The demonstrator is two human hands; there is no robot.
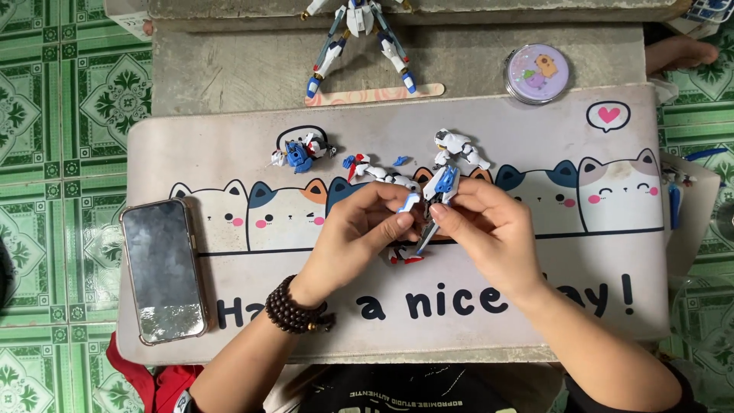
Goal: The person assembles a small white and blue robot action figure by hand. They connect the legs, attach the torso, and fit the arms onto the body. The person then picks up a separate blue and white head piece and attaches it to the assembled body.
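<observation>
Head view, looking straight down: a blue and white model limb [440, 195] sits at the centre, pinched between both hands above a desk mat on the table [214, 73]. Its long axis runs from 1 o'clock down to 7 o'clock. Left hand [359, 229] closes fingertips on a small blue and white part [409, 202] at the limb's 9 o'clock, touching it. Right hand [489, 226] closes its grip on the limb's 3 o'clock side. Loose model pieces [302, 151] lie at 11 o'clock, a white piece [459, 147] at 12. Further out at 12 stands a finished figure [359, 42]; a round lilac tin [537, 73] at 1. A dark phone [163, 271] lies at 9. The pale desk mat [596, 275] shows cartoon cats, a pink heart bubble and dark lettering
</observation>
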